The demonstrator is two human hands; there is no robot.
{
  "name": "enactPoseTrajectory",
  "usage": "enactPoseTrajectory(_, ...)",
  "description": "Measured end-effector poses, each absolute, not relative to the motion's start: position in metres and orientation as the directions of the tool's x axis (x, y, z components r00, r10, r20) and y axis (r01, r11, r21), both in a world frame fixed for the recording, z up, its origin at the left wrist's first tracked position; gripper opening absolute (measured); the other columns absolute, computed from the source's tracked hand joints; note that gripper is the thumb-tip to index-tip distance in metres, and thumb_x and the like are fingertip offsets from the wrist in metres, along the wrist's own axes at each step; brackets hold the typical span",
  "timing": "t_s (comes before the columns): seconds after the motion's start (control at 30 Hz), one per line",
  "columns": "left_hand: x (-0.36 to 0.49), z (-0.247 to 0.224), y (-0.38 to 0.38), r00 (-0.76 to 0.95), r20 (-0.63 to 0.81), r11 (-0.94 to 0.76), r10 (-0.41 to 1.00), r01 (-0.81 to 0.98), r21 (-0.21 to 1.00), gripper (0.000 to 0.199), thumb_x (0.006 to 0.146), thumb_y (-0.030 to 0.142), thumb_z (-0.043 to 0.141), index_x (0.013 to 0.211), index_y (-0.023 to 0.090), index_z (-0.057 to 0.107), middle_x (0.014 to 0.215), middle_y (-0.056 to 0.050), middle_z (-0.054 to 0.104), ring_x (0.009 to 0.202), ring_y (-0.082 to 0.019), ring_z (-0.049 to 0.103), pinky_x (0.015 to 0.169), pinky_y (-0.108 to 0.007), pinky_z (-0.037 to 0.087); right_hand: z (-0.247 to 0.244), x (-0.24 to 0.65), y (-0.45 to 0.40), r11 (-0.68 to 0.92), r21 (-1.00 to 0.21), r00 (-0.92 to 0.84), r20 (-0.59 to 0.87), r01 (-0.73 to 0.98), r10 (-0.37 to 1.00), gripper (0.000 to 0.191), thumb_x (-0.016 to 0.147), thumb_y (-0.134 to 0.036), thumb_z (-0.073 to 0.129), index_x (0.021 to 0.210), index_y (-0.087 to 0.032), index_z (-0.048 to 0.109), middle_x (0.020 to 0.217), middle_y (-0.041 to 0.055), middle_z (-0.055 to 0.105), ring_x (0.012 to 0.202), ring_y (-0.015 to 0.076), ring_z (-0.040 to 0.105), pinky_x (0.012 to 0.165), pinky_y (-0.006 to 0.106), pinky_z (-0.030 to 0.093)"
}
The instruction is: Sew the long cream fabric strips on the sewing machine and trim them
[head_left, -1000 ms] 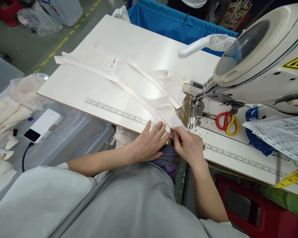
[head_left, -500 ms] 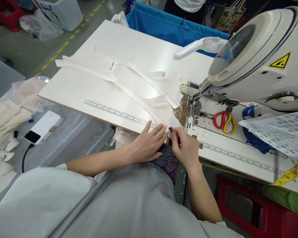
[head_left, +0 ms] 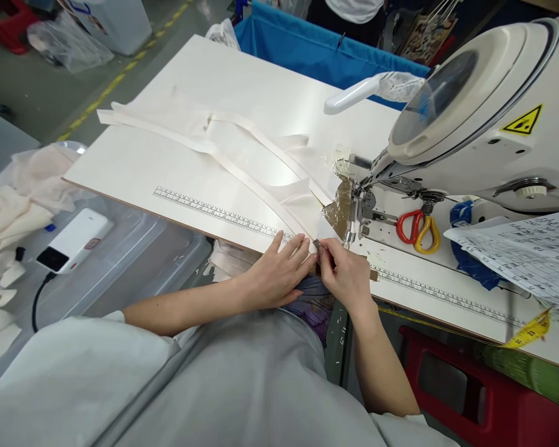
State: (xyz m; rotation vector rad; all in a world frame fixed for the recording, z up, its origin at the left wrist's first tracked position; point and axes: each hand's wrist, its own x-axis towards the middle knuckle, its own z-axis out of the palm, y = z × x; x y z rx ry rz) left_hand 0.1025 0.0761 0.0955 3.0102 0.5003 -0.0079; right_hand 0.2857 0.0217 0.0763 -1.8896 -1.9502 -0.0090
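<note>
My left hand (head_left: 279, 270) lies flat near the table's front edge, fingers apart, with its fingertips on the end of a pale cream fabric strip (head_left: 256, 183). Right beside it, my right hand (head_left: 347, 273) is closed in a pinch on a small dark metal tool (head_left: 317, 244). The tool's tip is at the fabric's edge; most of it is hidden in my fingers, so its exact kind cannot be told. From my hands the fabric runs in long curved bands leftward over the white table (head_left: 168, 81). Close to my right hand stands the sewing machine's needle area (head_left: 354, 214).
Red-and-yellow-handled scissors (head_left: 419, 231) rest at the machine (head_left: 484, 124). Written sheets (head_left: 522, 248) and a yellow tape measure (head_left: 531, 329) lie at the right. Behind the table hangs a blue cloth bin (head_left: 289, 46). A white device (head_left: 74, 242) sits on a clear plastic box at the left.
The view has shifted slightly. Both hands stay at the same end of the fabric, and the tool in my right hand is tilted a little differently and shows more.
</note>
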Motion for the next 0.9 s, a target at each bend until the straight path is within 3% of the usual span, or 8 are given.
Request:
enactPoseTrajectory(0.13, 0.102, 0.097, 0.075, 0.942, -0.029, -0.939, 0.334, 0.335, 0.076, 0.073, 0.091, 0.047, 0.057, 0.146, 0.005, 0.034, 0.151, -0.027, 0.036, 0.141, -0.040, 0.032, 0.109, -0.063, 0.032, 0.084, 0.289, 0.015, 0.114, -0.209, -0.051, 0.287, 0.971, 0.956, 0.023, 0.096, -0.023, 0.040, 0.089, -0.019, 0.063, 0.058, -0.0002, 0.061, 0.050, 0.0151, 0.056, 0.050, 0.026, 0.026)
enactPoseTrajectory(0.2, 0.102, 0.096, 0.075, 0.942, -0.025, -0.939, 0.334, 0.335, 0.080, 0.073, 0.091, 0.047, 0.057, 0.147, 0.006, 0.034, 0.151, -0.027, 0.036, 0.142, -0.040, 0.031, 0.109, -0.063, 0.032, 0.088, 0.293, 0.008, 0.110, -0.232, -0.048, 0.258, 0.967, 0.965, 0.022, 0.096, -0.024, 0.041, 0.089, -0.020, 0.062, 0.056, -0.0012, 0.059, 0.048, 0.0148, 0.054, 0.048, 0.026, 0.026)
enactPoseTrajectory(0.33, 0.102, 0.093, 0.076, 0.945, -0.014, -0.938, 0.327, 0.326, 0.122, 0.073, 0.091, 0.047, 0.057, 0.147, 0.006, 0.034, 0.154, -0.025, 0.032, 0.144, -0.039, 0.027, 0.112, -0.063, 0.028, 0.091, 0.297, -0.003, 0.030, -0.488, 0.112, 0.259, 0.873, 0.959, 0.018, 0.097, -0.030, 0.045, 0.095, -0.021, 0.060, 0.057, -0.0042, 0.058, 0.043, 0.0128, 0.050, 0.047, 0.024, 0.033)
enactPoseTrajectory(0.4, 0.102, 0.093, 0.076, 0.953, -0.020, -0.943, 0.303, 0.303, 0.141, 0.072, 0.092, 0.047, 0.055, 0.147, 0.004, 0.034, 0.156, -0.024, 0.030, 0.146, -0.037, 0.025, 0.114, -0.062, 0.027, 0.090, 0.295, -0.006, 0.001, -0.550, 0.198, 0.302, 0.835, 0.932, 0.017, 0.097, -0.032, 0.046, 0.098, -0.021, 0.058, 0.059, -0.0040, 0.059, 0.046, 0.0133, 0.052, 0.048, 0.024, 0.037)
enactPoseTrajectory(0.57, 0.104, 0.096, 0.074, 0.957, -0.030, -0.947, 0.290, 0.291, 0.136, 0.073, 0.092, 0.048, 0.056, 0.147, 0.006, 0.034, 0.154, -0.025, 0.033, 0.145, -0.038, 0.027, 0.113, -0.064, 0.028, 0.087, 0.288, -0.006, 0.057, -0.443, 0.126, 0.374, 0.895, 0.919, 0.015, 0.098, -0.027, 0.045, 0.098, -0.021, 0.058, 0.069, -0.0008, 0.066, 0.056, 0.0148, 0.061, 0.054, 0.024, 0.040)
enactPoseTrajectory(0.73, 0.104, 0.096, 0.073, 0.957, -0.009, -0.946, 0.290, 0.288, 0.151, 0.073, 0.089, 0.048, 0.061, 0.147, 0.011, 0.035, 0.152, -0.025, 0.035, 0.144, -0.039, 0.029, 0.111, -0.063, 0.029, 0.080, 0.289, -0.004, 0.019, -0.348, 0.088, 0.289, 0.937, 0.953, 0.019, 0.097, -0.026, 0.041, 0.096, -0.020, 0.059, 0.065, -0.0009, 0.065, 0.047, 0.0142, 0.055, 0.050, 0.025, 0.033)
enactPoseTrajectory(0.9, 0.104, 0.097, 0.076, 0.960, 0.001, -0.947, 0.280, 0.276, 0.163, 0.071, 0.089, 0.049, 0.061, 0.145, 0.012, 0.038, 0.155, -0.024, 0.031, 0.143, -0.039, 0.030, 0.111, -0.062, 0.030, 0.079, 0.292, -0.003, 0.003, -0.333, 0.087, 0.257, 0.943, 0.962, 0.022, 0.098, -0.028, 0.040, 0.098, -0.020, 0.060, 0.063, -0.0013, 0.064, 0.044, 0.0136, 0.052, 0.049, 0.025, 0.032)
